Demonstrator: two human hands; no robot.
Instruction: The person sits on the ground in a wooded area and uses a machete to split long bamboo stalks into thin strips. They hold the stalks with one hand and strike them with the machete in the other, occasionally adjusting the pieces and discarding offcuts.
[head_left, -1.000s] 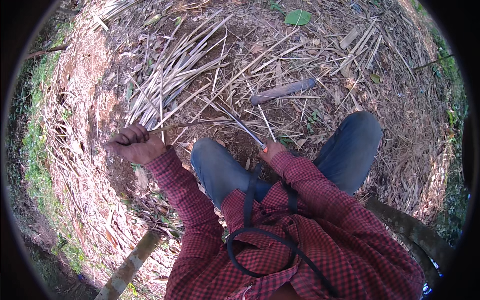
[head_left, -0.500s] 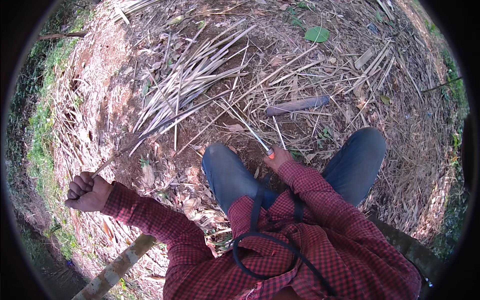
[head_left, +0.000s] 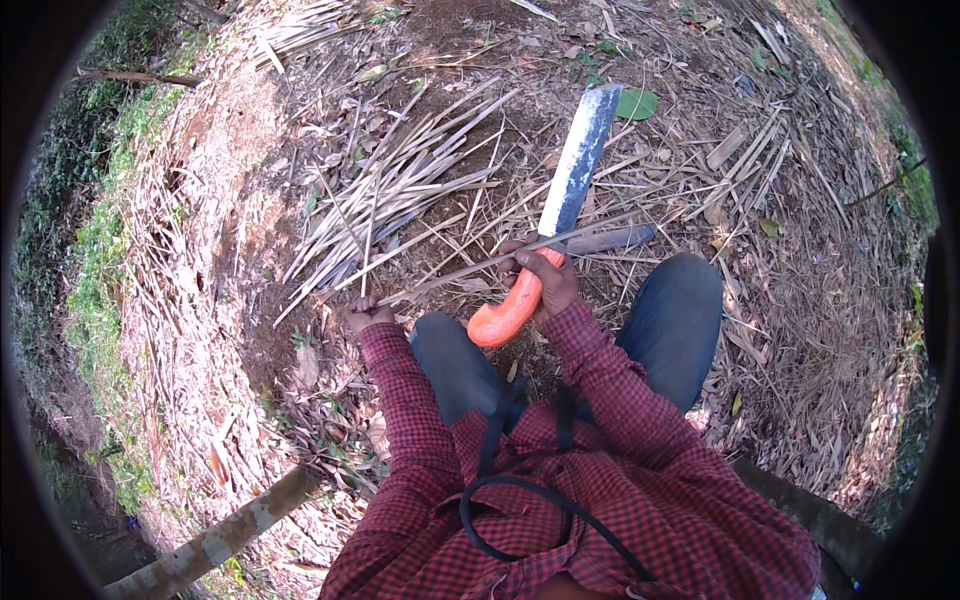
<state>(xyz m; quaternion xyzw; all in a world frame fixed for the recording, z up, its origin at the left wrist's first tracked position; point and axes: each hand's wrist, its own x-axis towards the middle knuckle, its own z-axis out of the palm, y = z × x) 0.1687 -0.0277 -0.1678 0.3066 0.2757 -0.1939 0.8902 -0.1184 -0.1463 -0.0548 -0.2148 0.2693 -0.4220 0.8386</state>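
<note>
A long thin bamboo strip point(head_left: 470, 268) runs slantwise across the person's front, just above the knees, from low at the left to higher at the right. I'd judge it light and springy, stiff along its length but ready to whip or split, with edges that could cut a palm; the safest hold looks to be near an end, fist closed around it, as it is held now. The left hand point(head_left: 366, 315) is curled shut on its lower end, close to the ground. The right hand point(head_left: 545, 275) is wrapped tight round the orange handle point(head_left: 505, 310) of a broad machete point(head_left: 575, 170), whose grey blade points up and away and crosses the strip right at the hand. The blade looks heavy toward its tip, so it would swing with weight; the handle looks smooth.

Beyond the hands lies a fanned heap of split strips point(head_left: 400, 195) on the bare earth. A short dark piece of wood point(head_left: 610, 240) lies just behind the right hand. Dry leaf litter point(head_left: 800, 250) covers the ground to the right, and a green leaf point(head_left: 637, 103) sits near the blade's tip. A pale bamboo pole point(head_left: 215, 545) lies at the lower left, behind the person. The loose strips under the knees could snag the one in hand.
</note>
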